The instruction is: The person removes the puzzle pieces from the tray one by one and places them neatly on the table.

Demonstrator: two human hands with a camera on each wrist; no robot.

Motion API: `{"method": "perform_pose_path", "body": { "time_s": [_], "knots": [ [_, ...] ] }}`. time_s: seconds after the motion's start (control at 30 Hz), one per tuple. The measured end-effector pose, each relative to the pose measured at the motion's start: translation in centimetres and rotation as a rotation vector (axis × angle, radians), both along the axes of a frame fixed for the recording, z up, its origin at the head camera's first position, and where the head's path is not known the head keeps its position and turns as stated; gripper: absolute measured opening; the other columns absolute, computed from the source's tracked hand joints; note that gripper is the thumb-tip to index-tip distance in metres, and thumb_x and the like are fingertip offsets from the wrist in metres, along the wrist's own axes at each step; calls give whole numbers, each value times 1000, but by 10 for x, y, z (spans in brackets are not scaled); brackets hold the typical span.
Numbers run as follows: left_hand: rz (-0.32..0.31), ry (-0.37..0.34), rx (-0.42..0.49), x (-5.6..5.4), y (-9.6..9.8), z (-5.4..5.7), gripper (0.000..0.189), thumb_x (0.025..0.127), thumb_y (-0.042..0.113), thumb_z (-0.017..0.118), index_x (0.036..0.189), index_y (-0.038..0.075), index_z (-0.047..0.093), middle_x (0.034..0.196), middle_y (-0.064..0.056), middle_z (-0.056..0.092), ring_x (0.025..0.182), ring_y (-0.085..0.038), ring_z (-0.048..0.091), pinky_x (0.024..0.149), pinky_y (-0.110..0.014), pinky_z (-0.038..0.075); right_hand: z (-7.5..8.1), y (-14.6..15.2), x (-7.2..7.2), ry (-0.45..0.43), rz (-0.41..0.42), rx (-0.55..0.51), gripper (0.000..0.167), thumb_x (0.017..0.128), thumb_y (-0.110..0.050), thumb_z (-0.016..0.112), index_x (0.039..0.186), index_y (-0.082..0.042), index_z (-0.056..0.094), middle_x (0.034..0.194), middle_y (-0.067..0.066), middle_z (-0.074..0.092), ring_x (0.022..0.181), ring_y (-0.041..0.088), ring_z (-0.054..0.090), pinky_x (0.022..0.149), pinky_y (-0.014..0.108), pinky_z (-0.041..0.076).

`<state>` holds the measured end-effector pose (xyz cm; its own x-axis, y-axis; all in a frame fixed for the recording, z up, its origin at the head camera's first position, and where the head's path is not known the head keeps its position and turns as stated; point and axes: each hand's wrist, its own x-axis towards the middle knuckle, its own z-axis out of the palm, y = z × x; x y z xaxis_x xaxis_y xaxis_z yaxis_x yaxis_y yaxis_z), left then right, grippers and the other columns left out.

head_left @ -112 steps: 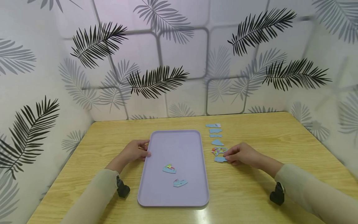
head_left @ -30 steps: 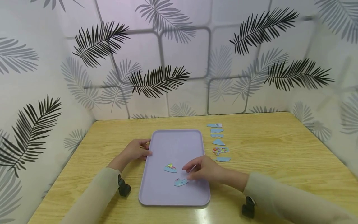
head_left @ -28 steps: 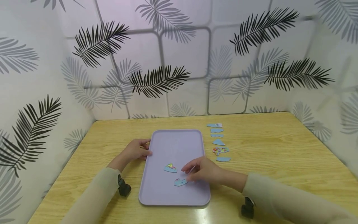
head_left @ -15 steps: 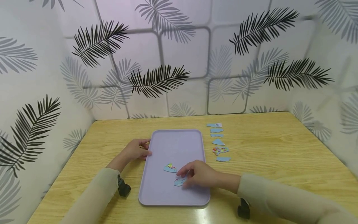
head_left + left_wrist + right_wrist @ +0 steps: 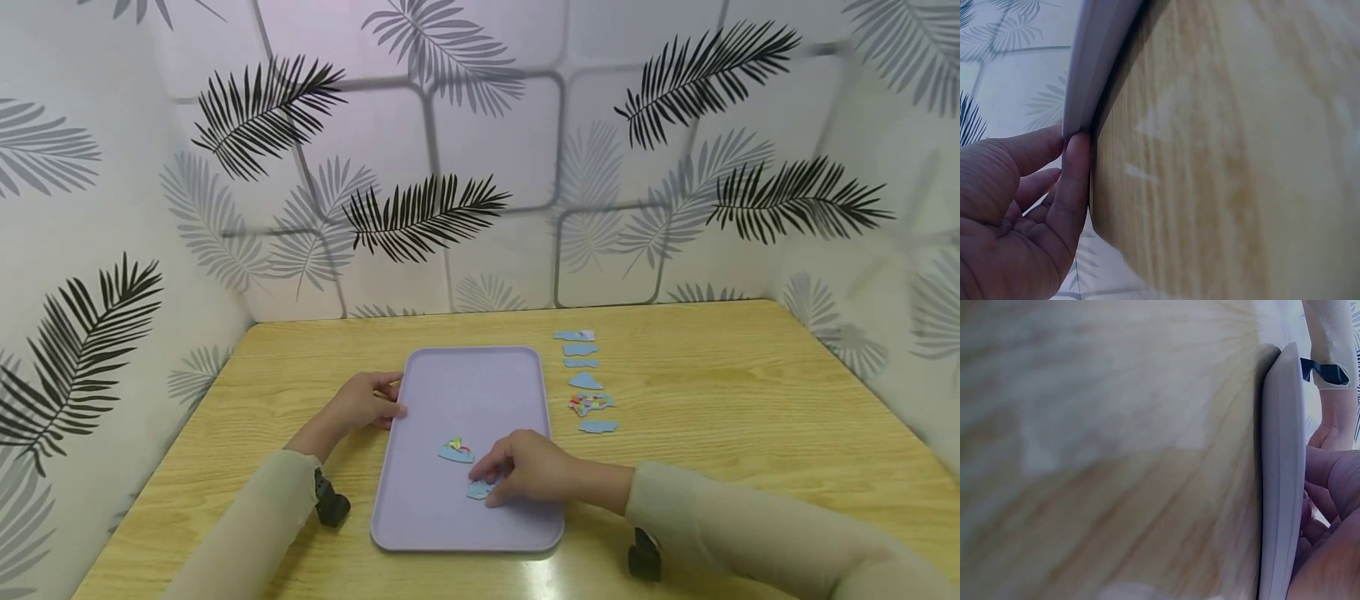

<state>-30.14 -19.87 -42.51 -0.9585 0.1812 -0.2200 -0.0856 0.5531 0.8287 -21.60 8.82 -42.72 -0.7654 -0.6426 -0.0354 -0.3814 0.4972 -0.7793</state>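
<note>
The lilac tray (image 5: 472, 383) lies on the table with two puzzle pieces on it. My left hand (image 5: 363, 401) grips its left edge, thumb over the rim; the left wrist view shows fingertips against the tray's outer wall (image 5: 1094, 62). Inside the tray, my right hand (image 5: 534, 467) has thumb and fingers curled at a light blue puzzle piece (image 5: 477, 490), pinching it and covering its right part. Up and left of that lies a blue puzzle piece with yellow and red print (image 5: 456, 452). In the right wrist view, the tray wall (image 5: 1284, 469) hides my right fingertips.
Right of the tray, several puzzle pieces form a column: a pale blue one (image 5: 598, 426) nearest, a multicoloured one (image 5: 591, 403), a triangular one (image 5: 585, 381) and flat blue strips (image 5: 581, 350) farther back. A patterned wall (image 5: 480, 167) stands behind the wooden table (image 5: 720, 400).
My right hand left the nearest blue piece on the table, moved left over the tray and closed around the lower puzzle piece there. My left hand stays on the tray's edge.
</note>
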Motion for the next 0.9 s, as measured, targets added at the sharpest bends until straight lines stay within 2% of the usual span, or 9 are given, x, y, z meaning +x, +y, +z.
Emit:
{"method": "perform_pose_path", "body": {
  "time_s": [0.53, 0.9],
  "knots": [
    [1, -7, -13, 2, -2, 0, 66, 85, 1, 74, 144, 0, 45, 105, -14, 54, 78, -19, 57, 66, -28, 56, -3, 0, -2, 10, 36, 10, 25, 72, -9, 85, 95, -13, 79, 75, -10, 64, 69, 4, 52, 60, 18, 42],
    [-11, 2, 0, 3, 0, 2, 67, 85, 0, 73, 145, 0, 43, 105, -15, 54, 76, -19, 58, 66, -29, 57, 6, 6, -1, -31, 41, -18, 24, 74, -6, 83, 97, -10, 78, 76, -7, 63, 69, 8, 52, 60, 19, 42]
  ]
}}
